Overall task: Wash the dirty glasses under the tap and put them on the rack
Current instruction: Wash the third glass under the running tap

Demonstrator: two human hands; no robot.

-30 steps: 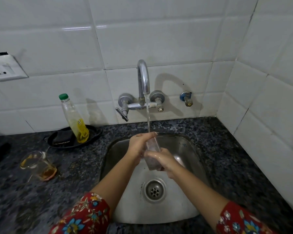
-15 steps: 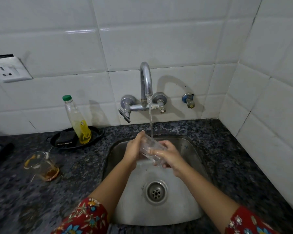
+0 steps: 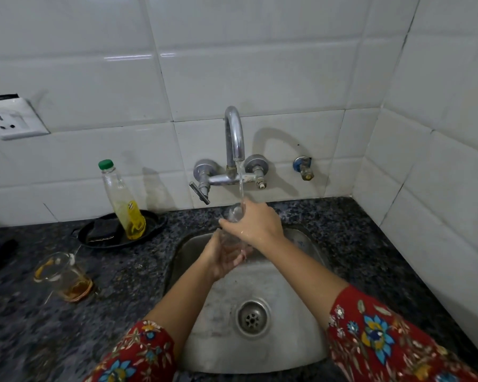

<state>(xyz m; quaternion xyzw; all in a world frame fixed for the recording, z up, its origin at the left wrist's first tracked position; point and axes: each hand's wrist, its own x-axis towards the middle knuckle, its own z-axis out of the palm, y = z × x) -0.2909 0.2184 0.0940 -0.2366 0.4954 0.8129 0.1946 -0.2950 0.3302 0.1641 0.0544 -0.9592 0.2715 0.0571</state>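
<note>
A clear glass [image 3: 234,216] stands upright over the steel sink [image 3: 301,321], right under the running chrome tap [image 3: 234,133]. Water streams into its mouth. My right hand [image 3: 255,224] wraps the glass's upper part from the right. My left hand [image 3: 222,256] cups its base from below. Most of the glass is hidden by my fingers. A second glass [image 3: 62,275], dirty with brownish liquid at its bottom, lies tilted on the dark granite counter at the left. No rack is in view.
A soap bottle [image 3: 122,201] with a green cap stands in a black dish [image 3: 155,226] that also holds a dark sponge, behind the dirty glass. A wall socket [image 3: 13,121] sits at far left. White tiled walls close the back and right. The drain [image 3: 252,317] lies below my hands.
The glass went from tilted sideways to upright with its mouth under the stream. My right hand moved up to its top; my left hand dropped beneath its base.
</note>
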